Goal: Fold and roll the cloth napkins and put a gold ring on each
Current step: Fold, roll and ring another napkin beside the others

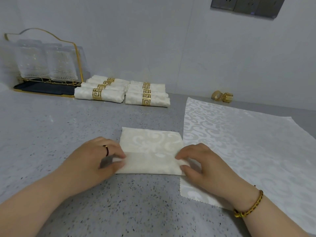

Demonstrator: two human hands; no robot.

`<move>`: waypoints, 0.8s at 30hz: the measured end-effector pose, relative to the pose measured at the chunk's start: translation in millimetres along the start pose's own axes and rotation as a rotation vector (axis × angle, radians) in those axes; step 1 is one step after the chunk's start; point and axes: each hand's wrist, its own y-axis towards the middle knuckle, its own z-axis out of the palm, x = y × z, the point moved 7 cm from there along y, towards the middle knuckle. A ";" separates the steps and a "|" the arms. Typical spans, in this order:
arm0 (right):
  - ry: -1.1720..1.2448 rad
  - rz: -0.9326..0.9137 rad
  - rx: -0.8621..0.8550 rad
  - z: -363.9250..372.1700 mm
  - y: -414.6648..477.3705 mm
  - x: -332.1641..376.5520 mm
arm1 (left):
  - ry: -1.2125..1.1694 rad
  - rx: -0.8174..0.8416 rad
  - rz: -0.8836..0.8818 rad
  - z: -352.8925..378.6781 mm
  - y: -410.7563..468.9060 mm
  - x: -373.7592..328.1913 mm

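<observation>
Gold-wire rack [42, 65] of upturned glasses at the counter's [51, 134] far left corner; just right of it, two rows of rolled napkins [119, 93], each in a gold ring [97, 94], along the far edge. Near the front edge, left hand [100, 156] pinches the left end of a folded cream napkin [150, 147], and right hand [201, 161] pinches its right end. Right again, an unfolded napkin [239, 142] lies flat, touching it; two loose rings [222, 96] sit at the far edge by the wall.

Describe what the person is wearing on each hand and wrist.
The left hand wears one thin ring, dark with a gold edge. The right hand shows no ring. Its wrist carries a braided bracelet in gold and dark strands, with what looks like a green bead at one end. No sleeve shows on either side.
</observation>
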 end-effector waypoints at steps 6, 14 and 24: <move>0.000 0.062 0.065 5.0 -2.4 -6.1 | 0.200 0.065 0.070 12.3 2.9 -2.0; 0.432 0.260 -0.104 -4.7 -1.6 -14.7 | -0.248 -0.066 -0.317 -0.5 2.2 16.3; 0.186 0.233 -0.242 1.3 4.8 -13.8 | 0.147 -0.168 -0.362 -6.8 1.0 10.0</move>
